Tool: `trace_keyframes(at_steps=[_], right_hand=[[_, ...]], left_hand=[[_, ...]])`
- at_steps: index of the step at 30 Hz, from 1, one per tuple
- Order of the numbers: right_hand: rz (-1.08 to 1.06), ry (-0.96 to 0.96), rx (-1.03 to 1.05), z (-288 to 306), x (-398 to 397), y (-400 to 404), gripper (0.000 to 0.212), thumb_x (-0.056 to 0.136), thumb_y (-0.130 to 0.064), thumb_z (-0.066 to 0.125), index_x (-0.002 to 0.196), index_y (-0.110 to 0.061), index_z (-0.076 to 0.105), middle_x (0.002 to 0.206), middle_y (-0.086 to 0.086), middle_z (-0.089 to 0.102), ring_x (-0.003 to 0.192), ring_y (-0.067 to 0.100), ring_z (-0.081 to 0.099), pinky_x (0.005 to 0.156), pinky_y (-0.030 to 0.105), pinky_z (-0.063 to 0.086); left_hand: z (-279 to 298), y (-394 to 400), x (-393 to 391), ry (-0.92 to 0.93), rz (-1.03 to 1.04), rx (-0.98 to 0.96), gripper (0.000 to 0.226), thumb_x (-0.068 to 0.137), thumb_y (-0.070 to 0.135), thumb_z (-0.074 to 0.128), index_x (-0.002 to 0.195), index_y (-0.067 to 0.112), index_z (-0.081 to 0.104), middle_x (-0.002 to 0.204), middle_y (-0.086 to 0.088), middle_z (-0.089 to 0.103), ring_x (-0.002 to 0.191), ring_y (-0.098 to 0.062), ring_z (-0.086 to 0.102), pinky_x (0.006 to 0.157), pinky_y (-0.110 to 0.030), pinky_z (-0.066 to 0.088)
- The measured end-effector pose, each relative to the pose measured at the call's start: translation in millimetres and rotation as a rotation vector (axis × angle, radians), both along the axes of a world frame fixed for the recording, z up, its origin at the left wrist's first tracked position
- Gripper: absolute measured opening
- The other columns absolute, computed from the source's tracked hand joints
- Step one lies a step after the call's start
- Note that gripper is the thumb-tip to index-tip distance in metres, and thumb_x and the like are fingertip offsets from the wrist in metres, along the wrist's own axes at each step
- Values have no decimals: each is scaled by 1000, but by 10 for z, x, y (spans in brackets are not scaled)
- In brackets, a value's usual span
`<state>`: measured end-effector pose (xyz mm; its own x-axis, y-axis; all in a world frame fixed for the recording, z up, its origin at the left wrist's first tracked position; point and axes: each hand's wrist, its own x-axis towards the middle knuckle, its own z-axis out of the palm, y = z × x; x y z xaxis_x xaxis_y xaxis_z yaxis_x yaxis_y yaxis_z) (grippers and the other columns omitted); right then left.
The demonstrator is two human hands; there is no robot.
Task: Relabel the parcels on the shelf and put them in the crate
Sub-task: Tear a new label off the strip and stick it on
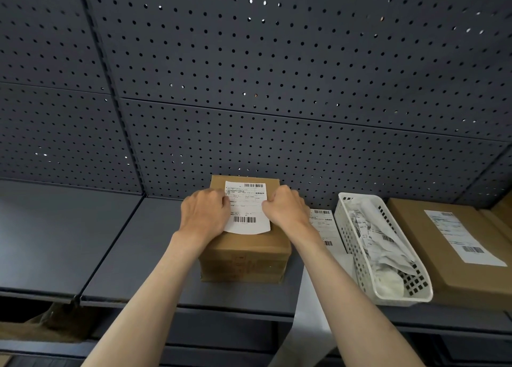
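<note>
Box [243, 244] sits at the back of the shelf [69, 242]. My left hand [205, 214] and right hand [285, 208] press the label [246, 208] on its top, fingers curled at its sides. Next I should rub it flat, then find the crate.

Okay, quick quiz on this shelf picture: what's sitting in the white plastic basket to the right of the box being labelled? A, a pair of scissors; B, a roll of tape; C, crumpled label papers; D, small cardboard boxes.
C: the white basket holds crumpled white sheets printed with barcodes, and no tape, scissors or boxes show inside it.
</note>
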<state>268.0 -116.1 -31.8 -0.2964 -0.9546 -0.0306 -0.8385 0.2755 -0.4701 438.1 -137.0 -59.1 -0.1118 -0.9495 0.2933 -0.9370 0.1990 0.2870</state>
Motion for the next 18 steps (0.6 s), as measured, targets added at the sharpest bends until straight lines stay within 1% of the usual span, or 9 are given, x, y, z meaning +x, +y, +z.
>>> trace_keyframes(at_steps=[3, 6, 10, 12, 14, 16, 18], right_hand=[[-5, 2, -3, -11, 12, -4, 34, 87, -15, 58, 59, -21, 38, 75, 1, 54, 71, 28, 55, 65, 33, 41], [-12, 13, 1, -18, 13, -15, 33, 86, -17, 58, 60, -22, 39, 77, 2, 56, 73, 28, 57, 66, 34, 43], [-19, 18, -14, -50, -5, -19, 34, 86, -21, 60, 61, -21, 38, 77, 2, 54, 76, 32, 61, 64, 33, 41], [-23, 2, -22, -73, -12, -25, 35, 89, -28, 64, 63, -20, 42, 78, 3, 57, 81, 33, 67, 64, 33, 44], [-28, -19, -30, -86, -19, -26, 30, 88, -35, 66, 71, -17, 50, 79, 4, 60, 83, 34, 71, 66, 34, 51], [-24, -28, -80, -90, -31, 14, 27, 87, -34, 69, 75, -14, 55, 81, 4, 64, 82, 34, 71, 68, 36, 54], [-12, 6, -211, -97, -32, 66, 23, 90, -29, 69, 80, -11, 59, 86, 3, 66, 80, 29, 67, 68, 36, 52]], left_hand=[[6, -10, -2, -13, -1, 5, 32, 101, 30, 38, 78, 18, 57, 83, -1, 64, 76, -23, 57, 64, -33, 39], [17, -10, 4, -28, -3, 4, 32, 101, 31, 39, 79, 18, 58, 82, 0, 64, 75, -22, 56, 63, -32, 37], [49, -12, 4, -41, -3, 27, 33, 98, 34, 41, 75, 19, 57, 78, 1, 63, 73, -23, 56, 62, -32, 38], [66, -12, 3, -40, 22, 54, 38, 97, 39, 44, 66, 18, 52, 71, 1, 60, 70, -24, 56, 61, -31, 38], [65, -11, 13, -25, 44, 64, 43, 95, 41, 47, 60, 17, 46, 64, 1, 57, 66, -24, 55, 59, -31, 38], [61, -18, 36, 11, 42, 47, 45, 93, 40, 51, 56, 16, 42, 59, 1, 53, 60, -22, 52, 56, -30, 35], [51, -48, 41, 56, 4, -6, 40, 90, 32, 55, 57, 17, 40, 60, 1, 52, 60, -22, 49, 55, -30, 32]])
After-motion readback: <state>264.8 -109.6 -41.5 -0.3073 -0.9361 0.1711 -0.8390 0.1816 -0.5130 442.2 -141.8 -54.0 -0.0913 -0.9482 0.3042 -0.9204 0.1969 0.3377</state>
